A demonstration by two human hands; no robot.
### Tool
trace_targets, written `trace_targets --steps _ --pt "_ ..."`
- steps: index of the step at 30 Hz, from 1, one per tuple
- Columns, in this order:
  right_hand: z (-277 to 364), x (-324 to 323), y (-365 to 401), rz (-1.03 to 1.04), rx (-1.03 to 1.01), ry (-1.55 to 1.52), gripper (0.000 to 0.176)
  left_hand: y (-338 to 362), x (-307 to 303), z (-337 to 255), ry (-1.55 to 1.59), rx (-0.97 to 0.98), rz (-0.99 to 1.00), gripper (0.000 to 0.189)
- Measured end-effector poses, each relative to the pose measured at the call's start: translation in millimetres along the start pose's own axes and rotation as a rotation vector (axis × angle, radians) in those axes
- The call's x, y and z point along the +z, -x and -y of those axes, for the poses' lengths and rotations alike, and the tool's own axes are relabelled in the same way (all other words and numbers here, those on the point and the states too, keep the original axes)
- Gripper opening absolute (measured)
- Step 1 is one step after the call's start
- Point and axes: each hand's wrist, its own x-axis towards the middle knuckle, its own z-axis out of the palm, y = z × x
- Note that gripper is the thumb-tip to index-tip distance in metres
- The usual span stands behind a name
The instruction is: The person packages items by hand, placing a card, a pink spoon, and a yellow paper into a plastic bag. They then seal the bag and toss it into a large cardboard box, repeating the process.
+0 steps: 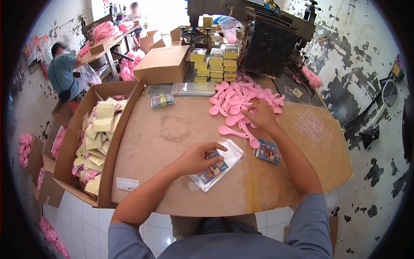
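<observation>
My left hand (202, 159) is over a stack of clear plastic bags (230, 160) near the table's front, its fingers curved onto a printed card (212, 172) that lies on the bags. At the pile of pink spoons (246, 97), my right hand (261, 115) has its fingertips close together at the pile's near side; what lies between them is too small to make out. Two loose spoons (233, 131) are just in front of the pile. A small stack of printed cards (268, 152) rests below my right forearm.
An open carton (113, 172) of packed bags stands left. Behind are a closed box (161, 62), card stacks (215, 62), a banded bundle (163, 100) and a dark machine (267, 45). One person (64, 73) is at the left, another (134, 15) farther back.
</observation>
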Motion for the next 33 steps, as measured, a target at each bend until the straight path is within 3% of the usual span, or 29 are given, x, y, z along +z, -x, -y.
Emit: trace_targets --steps 5,8,11,14,17,20,21,27,30,33 --pt "-1.9 1.4 -10.2 -0.072 0.058 -0.022 0.029 -1.8 -1.5 4.8 0.005 -0.004 0.023 0.03" --pt "-1.1 -16.2 -14.3 -0.316 0.013 -0.096 0.02 -1.5 -3.5 3.4 0.085 0.0 0.026 0.031" --pt "26.7 -62.4 -3.0 -0.276 -0.041 -0.181 0.014 -0.9 -5.8 -0.3 0.233 -0.014 0.027 0.033" --pt "42.4 -83.1 20.8 -0.052 0.093 -0.726 0.016 -2.5 -8.6 0.3 0.352 -0.018 0.005 0.038" --pt "55.7 -83.1 53.1 0.112 0.143 -0.938 0.017 -3.3 -9.7 0.0 0.435 -0.021 -0.018 0.04" --pt "48.6 -61.9 83.6 0.209 0.017 -1.1 0.019 -1.8 -7.4 -6.7 0.464 -0.008 -0.049 0.045" --pt "49.6 -61.5 90.3 0.236 0.019 -1.001 0.017 -1.5 -7.4 -8.2 0.449 -0.003 -0.055 0.046" --pt "51.9 -56.1 100.7 0.047 0.04 -1.101 0.017 -3.2 -6.7 -5.9 0.37 0.013 -0.076 0.05" --pt "47.4 -56.7 105.1 0.104 0.042 -1.093 0.017 -3.0 -6.8 -5.5 0.369 -0.013 -0.078 0.049" --pt "46.9 -57.9 109.7 0.215 0.052 -0.896 0.017 -3.0 -5.9 -5.1 0.358 -0.042 -0.065 0.045"
